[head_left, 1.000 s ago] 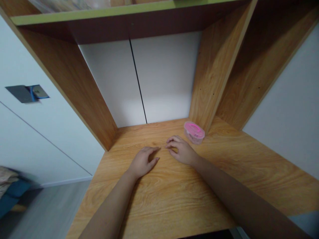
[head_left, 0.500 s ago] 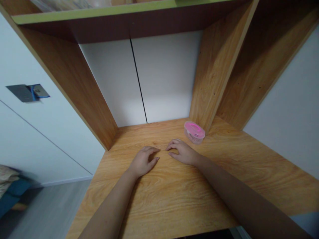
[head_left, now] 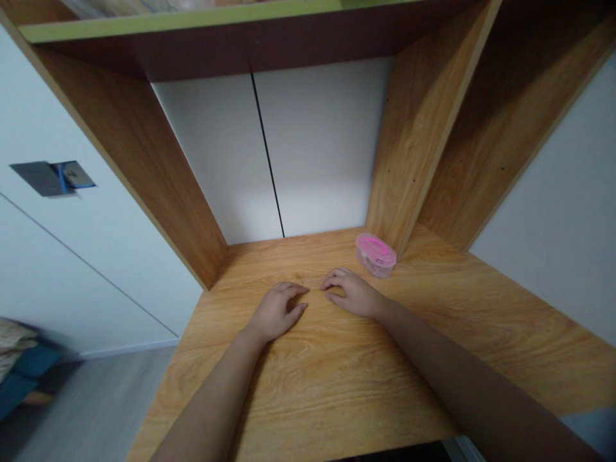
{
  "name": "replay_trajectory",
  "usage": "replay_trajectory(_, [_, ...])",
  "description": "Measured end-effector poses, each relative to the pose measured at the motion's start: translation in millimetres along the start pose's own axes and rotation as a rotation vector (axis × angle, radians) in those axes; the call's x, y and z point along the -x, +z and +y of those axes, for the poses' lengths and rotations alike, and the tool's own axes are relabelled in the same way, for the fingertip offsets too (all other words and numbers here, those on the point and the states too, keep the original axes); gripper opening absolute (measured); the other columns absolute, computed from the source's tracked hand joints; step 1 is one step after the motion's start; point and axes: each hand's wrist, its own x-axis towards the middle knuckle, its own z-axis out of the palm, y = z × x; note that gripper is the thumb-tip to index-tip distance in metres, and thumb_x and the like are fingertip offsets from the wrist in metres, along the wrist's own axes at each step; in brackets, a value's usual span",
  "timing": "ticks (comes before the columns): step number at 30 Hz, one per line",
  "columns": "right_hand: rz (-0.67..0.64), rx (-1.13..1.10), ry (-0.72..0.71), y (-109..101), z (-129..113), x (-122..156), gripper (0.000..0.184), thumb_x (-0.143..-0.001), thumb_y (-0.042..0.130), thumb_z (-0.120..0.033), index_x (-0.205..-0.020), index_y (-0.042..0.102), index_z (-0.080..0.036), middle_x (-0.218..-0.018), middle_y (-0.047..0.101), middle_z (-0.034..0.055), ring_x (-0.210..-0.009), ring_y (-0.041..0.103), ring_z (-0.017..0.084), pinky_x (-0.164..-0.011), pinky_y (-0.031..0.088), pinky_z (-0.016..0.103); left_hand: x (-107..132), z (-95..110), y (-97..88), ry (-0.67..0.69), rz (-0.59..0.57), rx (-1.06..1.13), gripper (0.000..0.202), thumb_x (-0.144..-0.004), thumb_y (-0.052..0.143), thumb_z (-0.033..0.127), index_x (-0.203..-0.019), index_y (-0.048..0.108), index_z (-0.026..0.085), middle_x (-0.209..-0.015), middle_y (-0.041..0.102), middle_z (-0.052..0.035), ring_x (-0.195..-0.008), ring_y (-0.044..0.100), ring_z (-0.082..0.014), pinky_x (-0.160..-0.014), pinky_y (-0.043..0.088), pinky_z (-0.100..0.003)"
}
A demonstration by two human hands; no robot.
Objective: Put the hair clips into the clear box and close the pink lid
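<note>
your left hand (head_left: 276,312) and right hand (head_left: 353,293) rest empty, fingers loosely curved and apart; the pink-lidded tub (head_left: 376,255), at one o'clock, calls for a reach.

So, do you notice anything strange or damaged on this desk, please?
Nothing stands out on the wooden desk: the pink-lidded plastic container sits upright in the back corner, with nothing spilled around it.

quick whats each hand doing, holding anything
Left hand: open, fingers lightly curled on the wooden desktop, holding nothing.
Right hand: open, holding nothing, nearest the pink-lidded plastic container.
</note>
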Motion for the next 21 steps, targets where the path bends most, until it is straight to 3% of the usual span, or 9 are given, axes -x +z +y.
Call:
replay_trajectory(3, [0.089, 0.034, 0.013, -3, -3, -2, 0.018, -0.087, 0.061, -0.018, -0.099, 0.073, -0.023, -0.099, 0.069, 0.0064, -0.099, 0.062, 0.024, -0.091, 0.049, 0.041, 0, 0, -0.2, 0.003, 0.0, 0.0, 0.031, -0.092, 0.06, 0.03, -0.122, 0.067, 0.024, -0.12, 0.071, -0.0079, -0.113, 0.064, -0.0254, -0.104, 0.048, -0.044])
replay_trajectory(7, [0.342, 0.107, 0.084, -14, -8, -4, 0.021, -0.088, 0.055, -0.015, -0.097, 0.072, -0.024, -0.098, 0.07, 0.0062, -0.098, 0.061, 0.024, -0.091, 0.048, 0.042, 0, 0, -0.7, 0.01, 0.005, 0.003, 0.031, -0.092, 0.06, 0.031, -0.121, 0.067, 0.024, -0.12, 0.071, -0.0079, -0.113, 0.064, -0.0252, -0.104, 0.049, -0.044])
replay_trajectory(11, [0.623, 0.238, 0.192, -26, -11, -3, 0.022, -0.087, 0.056, -0.018, -0.098, 0.073, -0.027, -0.107, 0.068, 0.0055, -0.11, 0.057, 0.026, -0.102, 0.039, 0.046, 0, 0, -1.1, 0.011, 0.003, 0.007, 0.03, -0.092, 0.06, 0.031, -0.121, 0.068, 0.024, -0.12, 0.071, -0.0081, -0.113, 0.064, -0.0251, -0.104, 0.048, -0.044])
replay_trajectory(13, [0.702, 0.318, 0.257, -32, -11, -2, 0.022, -0.088, 0.056, -0.019, -0.099, 0.073, -0.028, -0.114, 0.066, 0.005, -0.118, 0.053, 0.027, -0.107, 0.033, 0.049, 0, -1, -1.0, 0.01, 0.001, 0.004, 0.03, -0.092, 0.06, 0.031, -0.121, 0.068, 0.024, -0.12, 0.071, -0.0081, -0.114, 0.064, -0.0251, -0.104, 0.048, -0.044])
replay_trajectory(18, [0.72, 0.505, 0.441, -43, 0, 2, 0.028, -0.088, 0.057, -0.026, -0.112, 0.07, -0.026, -0.128, 0.058, 0.0096, -0.126, 0.044, 0.032, -0.109, 0.025, 0.056, 0, -2, -0.4, 0.01, 0.0, 0.015, 0.031, -0.092, 0.059, 0.031, -0.121, 0.067, 0.024, -0.12, 0.071, -0.0085, -0.114, 0.064, -0.0256, -0.104, 0.048, -0.045])
replay_trajectory(21, [0.652, 0.569, 0.568, -43, 14, 5, 0.038, -0.086, 0.059, -0.035, -0.122, 0.066, -0.021, -0.132, 0.054, 0.0161, -0.124, 0.044, 0.038, -0.105, 0.028, 0.061, 0, -1, -0.6, 0.007, -0.004, 0.021, 0.031, -0.092, 0.059, 0.031, -0.121, 0.067, 0.023, -0.121, 0.071, -0.0087, -0.115, 0.063, -0.026, -0.105, 0.048, -0.046])
